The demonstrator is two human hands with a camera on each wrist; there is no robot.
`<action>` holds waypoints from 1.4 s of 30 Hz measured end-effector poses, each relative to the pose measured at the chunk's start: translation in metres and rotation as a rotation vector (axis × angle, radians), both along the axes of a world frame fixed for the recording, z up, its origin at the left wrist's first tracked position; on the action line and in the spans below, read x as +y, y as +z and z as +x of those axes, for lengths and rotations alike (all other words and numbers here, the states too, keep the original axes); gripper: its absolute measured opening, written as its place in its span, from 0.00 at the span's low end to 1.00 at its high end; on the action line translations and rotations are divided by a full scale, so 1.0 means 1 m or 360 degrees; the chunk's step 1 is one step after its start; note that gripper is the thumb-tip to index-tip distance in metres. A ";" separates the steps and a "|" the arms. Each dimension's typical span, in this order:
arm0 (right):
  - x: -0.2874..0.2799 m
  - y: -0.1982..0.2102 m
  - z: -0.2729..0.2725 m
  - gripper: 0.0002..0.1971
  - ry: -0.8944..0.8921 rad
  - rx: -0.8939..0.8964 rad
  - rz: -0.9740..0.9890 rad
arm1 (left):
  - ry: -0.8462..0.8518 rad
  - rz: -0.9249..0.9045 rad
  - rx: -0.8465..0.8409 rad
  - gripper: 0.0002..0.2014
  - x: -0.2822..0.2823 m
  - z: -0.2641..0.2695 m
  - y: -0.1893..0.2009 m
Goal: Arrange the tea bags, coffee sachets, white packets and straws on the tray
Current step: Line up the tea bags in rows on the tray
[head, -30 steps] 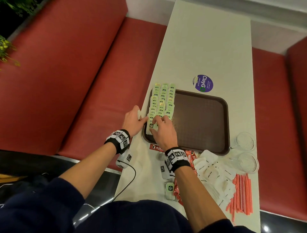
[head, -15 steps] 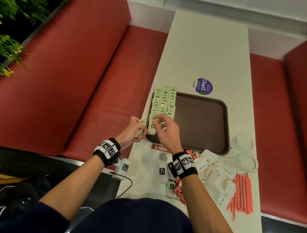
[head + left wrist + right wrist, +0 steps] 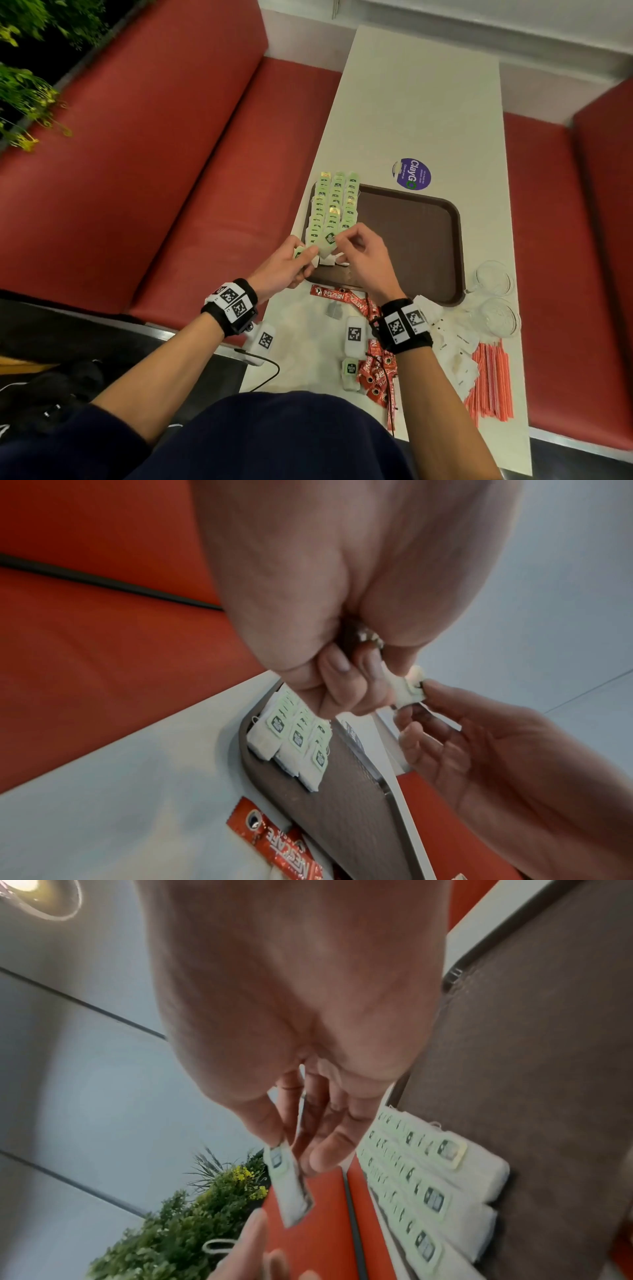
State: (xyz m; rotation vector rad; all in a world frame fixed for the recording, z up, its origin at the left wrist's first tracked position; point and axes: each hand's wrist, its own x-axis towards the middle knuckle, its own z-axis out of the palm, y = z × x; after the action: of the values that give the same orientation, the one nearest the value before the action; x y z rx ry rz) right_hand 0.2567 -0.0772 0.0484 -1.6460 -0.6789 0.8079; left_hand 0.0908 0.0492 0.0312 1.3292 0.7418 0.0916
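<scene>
Head view: left hand [image 3: 281,265] and right hand [image 3: 359,253] each grip a tea bag [image 3: 327,241], its long axis tilted toward the tray [image 3: 457,240].

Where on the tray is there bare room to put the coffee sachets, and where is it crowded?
The brown tray is bare from the right of the tea bag rows to its right rim. The left strip is crowded with those rows, and both hands, left hand and right hand, hold tea bags above the near-left corner.
</scene>
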 end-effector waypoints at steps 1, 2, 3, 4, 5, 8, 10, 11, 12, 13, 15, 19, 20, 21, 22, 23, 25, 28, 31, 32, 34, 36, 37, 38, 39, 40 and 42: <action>0.000 -0.003 0.005 0.05 -0.0044 -0.0087 -0.0048 | 0.0046 0.0033 0.0043 0.13 0.000 0.001 -0.001; 0.001 -0.007 0.011 0.05 -0.0082 -0.0208 -0.0122 | 0.0101 0.0041 0.0088 0.12 0.001 0.001 -0.002; 0.002 -0.012 0.016 0.04 -0.0098 -0.0332 -0.0209 | 0.0159 0.0012 0.0129 0.10 0.002 0.001 -0.003; 0.002 -0.017 0.021 0.03 -0.0076 -0.0436 -0.0292 | 0.0207 -0.0048 0.0158 0.07 0.003 0.000 -0.003; 0.002 -0.022 0.024 0.03 -0.0012 -0.0517 -0.0368 | 0.0247 -0.0117 0.0177 0.05 0.003 0.000 -0.003; 0.006 -0.040 0.028 0.03 0.0220 -0.0622 -0.0520 | 0.0321 -0.0173 0.0201 0.03 0.004 -0.001 -0.005; 0.009 -0.052 0.025 0.06 0.0325 -0.0666 -0.0572 | 0.0365 -0.0070 0.0226 0.03 0.004 0.000 -0.008; 0.012 -0.057 0.023 0.07 0.0353 -0.0695 -0.0592 | 0.0385 -0.0013 0.0232 0.03 0.005 0.000 -0.011; 0.015 -0.062 0.021 0.07 0.0363 -0.0722 -0.0612 | 0.0401 0.0032 0.0226 0.03 0.005 0.000 -0.013; 0.017 -0.066 0.020 0.07 0.0363 -0.0744 -0.0623 | 0.0414 0.0066 0.0215 0.04 0.006 0.000 -0.017; 0.023 -0.073 0.018 0.05 0.0350 -0.0799 -0.0641 | 0.0410 0.0131 0.0187 0.04 0.006 0.000 -0.020; 0.031 -0.084 0.016 0.02 0.0253 -0.0897 -0.0673 | 0.0364 0.0342 0.0169 0.04 0.011 0.001 -0.027; 0.032 -0.086 0.016 0.03 0.0231 -0.0905 -0.0683 | 0.0351 0.0399 0.0155 0.03 0.012 0.001 -0.028; 0.033 -0.086 0.015 0.04 0.0218 -0.0917 -0.0692 | 0.0336 0.0446 0.0138 0.02 0.013 0.002 -0.028; 0.034 -0.086 0.014 0.04 0.0200 -0.0927 -0.0705 | 0.0326 0.0484 0.0123 0.02 0.015 0.003 -0.029; 0.034 -0.084 0.013 0.05 0.0171 -0.0926 -0.0705 | 0.0325 0.0518 0.0115 0.03 0.016 0.003 -0.029; 0.035 -0.079 0.010 0.08 0.0091 -0.0908 -0.0620 | 0.0337 0.0583 0.0105 0.04 0.019 0.006 -0.030; 0.032 -0.061 0.001 0.04 -0.0086 -0.0621 -0.0272 | 0.0377 0.0665 0.0112 0.03 0.024 0.012 -0.031; 0.021 -0.040 -0.012 0.08 -0.0103 -0.0269 -0.0030 | 0.0421 0.0703 0.0067 0.03 0.024 0.021 -0.030; 0.018 -0.038 -0.014 0.08 -0.0092 -0.0254 0.0014 | 0.0432 0.0686 0.0048 0.04 0.024 0.024 -0.031; 0.012 -0.040 -0.015 0.08 -0.0097 -0.0284 0.0056 | 0.0410 0.0636 0.0009 0.04 0.020 0.030 -0.031; 0.006 -0.046 -0.009 0.07 -0.0139 -0.0319 0.0048 | 0.0363 0.0660 -0.0001 0.04 0.013 0.034 -0.031; 0.002 -0.050 -0.005 0.07 -0.0181 -0.0331 0.0027 | 0.0336 0.0732 0.0016 0.03 0.011 0.035 -0.032; -0.003 -0.056 -0.001 0.07 -0.0242 -0.0342 -0.0007 | 0.0303 0.0838 0.0043 0.03 0.010 0.036 -0.035; -0.008 -0.062 0.004 0.07 -0.0314 -0.0356 -0.0057 | 0.0251 0.0958 0.0068 0.03 0.008 0.035 -0.038; -0.012 -0.070 0.009 0.08 -0.0382 -0.0368 -0.0124 | 0.0184 0.1077 0.0092 0.04 0.007 0.036 -0.041; -0.017 -0.084 0.017 0.08 -0.0447 -0.0382 -0.0267 | -0.0008 0.1278 0.0130 0.06 0.007 0.038 -0.049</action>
State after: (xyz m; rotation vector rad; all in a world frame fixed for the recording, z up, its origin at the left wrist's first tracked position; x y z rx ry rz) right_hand 0.2738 -0.0947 -0.0358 -1.9598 -0.5379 0.4789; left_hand 0.1285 0.0561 -0.0175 2.1056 0.8037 0.3610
